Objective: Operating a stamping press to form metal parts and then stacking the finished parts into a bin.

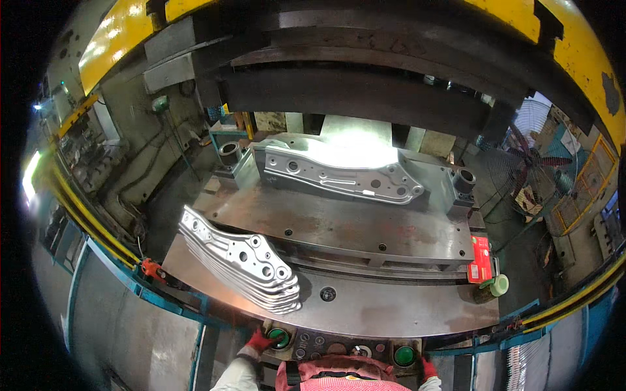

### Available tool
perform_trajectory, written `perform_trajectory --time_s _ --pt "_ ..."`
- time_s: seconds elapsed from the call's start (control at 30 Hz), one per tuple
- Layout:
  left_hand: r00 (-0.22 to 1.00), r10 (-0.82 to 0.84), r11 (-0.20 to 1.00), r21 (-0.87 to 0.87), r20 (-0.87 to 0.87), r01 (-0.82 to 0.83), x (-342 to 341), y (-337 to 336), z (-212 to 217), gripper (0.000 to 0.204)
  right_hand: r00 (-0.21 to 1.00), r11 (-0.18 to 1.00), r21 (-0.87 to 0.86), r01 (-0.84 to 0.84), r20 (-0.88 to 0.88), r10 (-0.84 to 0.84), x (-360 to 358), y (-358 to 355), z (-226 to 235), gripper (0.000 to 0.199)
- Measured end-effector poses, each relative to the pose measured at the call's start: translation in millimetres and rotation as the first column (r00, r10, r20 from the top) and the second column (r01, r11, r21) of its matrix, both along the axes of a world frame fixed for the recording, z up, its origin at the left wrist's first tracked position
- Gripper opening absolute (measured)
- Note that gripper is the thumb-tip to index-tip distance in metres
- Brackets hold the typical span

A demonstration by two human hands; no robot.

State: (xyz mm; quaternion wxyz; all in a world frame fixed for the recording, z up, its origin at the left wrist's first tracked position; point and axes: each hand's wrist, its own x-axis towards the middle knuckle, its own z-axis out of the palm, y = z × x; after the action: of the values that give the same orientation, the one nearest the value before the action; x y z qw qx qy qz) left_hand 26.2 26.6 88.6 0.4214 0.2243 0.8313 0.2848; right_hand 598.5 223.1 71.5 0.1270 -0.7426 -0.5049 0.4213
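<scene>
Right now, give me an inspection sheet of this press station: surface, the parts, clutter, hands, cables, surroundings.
Surface: steel press bed, bare and shiny toward the front edge.
Job's things: one stamped metal panel seated on the lower die; a stack of stamped panels lying at the bed's front left.
Clutter: red box and a roll of tape at the bed's right edge.
Hands: left hand, red-gloved, beside the left green button; right hand, also gloved, just below and right of the right green button; contact cannot be told.
Cables: thin lines hang down the left wall.
Surroundings: upper die raised overhead; yellow press frame; a standing fan at right.
</scene>
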Motion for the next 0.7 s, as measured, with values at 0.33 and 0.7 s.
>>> perform_trajectory --time_s 0.33,0.7 --pt "0.998 0.036 0.999 0.005 0.054 -0.037 11.5 6.8 20.4 0.137 0.997 0.998 0.018 -0.064 0.043 0.063 -33.7 2.2 -24.4 0.094" --pt "0.997 0.07 0.997 -0.012 -0.025 -0.07 -8.7 -0.6 -36.9 0.135 0.992 0.997 0.065 -0.041 0.125 0.033 -64.4 -9.7 38.5 0.095"
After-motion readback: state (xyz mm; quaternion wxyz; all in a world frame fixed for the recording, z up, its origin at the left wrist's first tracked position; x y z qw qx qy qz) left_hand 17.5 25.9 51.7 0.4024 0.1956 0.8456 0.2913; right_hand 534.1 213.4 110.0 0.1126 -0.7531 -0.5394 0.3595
